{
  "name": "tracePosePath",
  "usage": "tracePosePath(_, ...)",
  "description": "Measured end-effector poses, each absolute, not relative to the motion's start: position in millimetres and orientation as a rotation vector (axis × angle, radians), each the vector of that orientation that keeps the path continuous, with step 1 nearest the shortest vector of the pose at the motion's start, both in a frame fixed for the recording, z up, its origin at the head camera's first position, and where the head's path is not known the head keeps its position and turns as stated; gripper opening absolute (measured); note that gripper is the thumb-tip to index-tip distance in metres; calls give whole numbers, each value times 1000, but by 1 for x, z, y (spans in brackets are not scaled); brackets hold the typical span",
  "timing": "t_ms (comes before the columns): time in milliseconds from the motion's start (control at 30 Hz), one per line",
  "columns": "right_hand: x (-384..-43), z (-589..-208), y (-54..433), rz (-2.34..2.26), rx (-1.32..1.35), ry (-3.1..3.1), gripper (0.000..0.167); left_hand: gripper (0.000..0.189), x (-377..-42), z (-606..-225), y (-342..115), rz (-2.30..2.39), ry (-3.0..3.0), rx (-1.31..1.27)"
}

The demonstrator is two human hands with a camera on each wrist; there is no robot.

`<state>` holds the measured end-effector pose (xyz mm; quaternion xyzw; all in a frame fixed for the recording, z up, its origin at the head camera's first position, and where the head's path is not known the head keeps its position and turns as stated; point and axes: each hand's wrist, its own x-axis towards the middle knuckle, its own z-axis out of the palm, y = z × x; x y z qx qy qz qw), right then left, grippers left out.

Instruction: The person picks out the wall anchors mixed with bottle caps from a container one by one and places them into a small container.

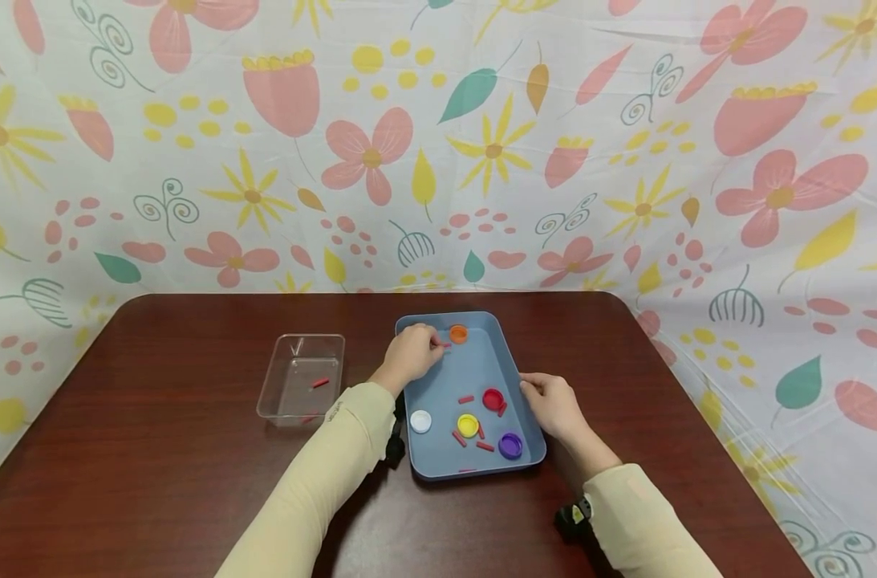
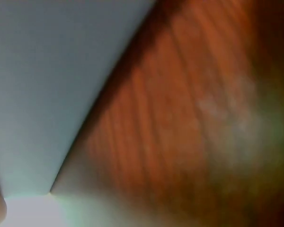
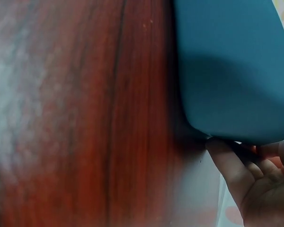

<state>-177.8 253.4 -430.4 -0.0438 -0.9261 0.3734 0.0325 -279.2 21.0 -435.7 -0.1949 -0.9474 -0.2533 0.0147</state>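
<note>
A blue-grey tray (image 1: 454, 377) lies on the table, holding several small round lids and short red sticks. My left hand (image 1: 412, 355) reaches over its far left part and pinches a small pinkish-red stick (image 1: 447, 345) between thumb and fingers, beside an orange lid (image 1: 458, 334). At the tray's right side, my right hand (image 1: 552, 403) grips the rim; the right wrist view shows its fingers (image 3: 229, 165) at the tray's edge. Only a bit of fingertip appears in the left wrist view, next to the tray wall (image 2: 52, 85).
Left of the tray stands a clear plastic box (image 1: 294, 397) with red sticks in it. Nearer in the tray lie a white lid (image 1: 420, 421), a yellow lid (image 1: 468, 425), a red lid (image 1: 492, 399) and a purple lid (image 1: 510, 446). A patterned cloth (image 1: 438, 160) hangs behind the table.
</note>
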Motion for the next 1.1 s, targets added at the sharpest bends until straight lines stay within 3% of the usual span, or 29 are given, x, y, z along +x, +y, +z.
tracePosePath(467, -177, -430, 251, 1152, -169, -2849, 30, 10, -278, -427, 16, -1180, -2895, -574)
tracePosePath(1100, -174, -428, 244, 1159, -204, -2827, 31, 8, -276, -414, 4, -1133, -2839, -566)
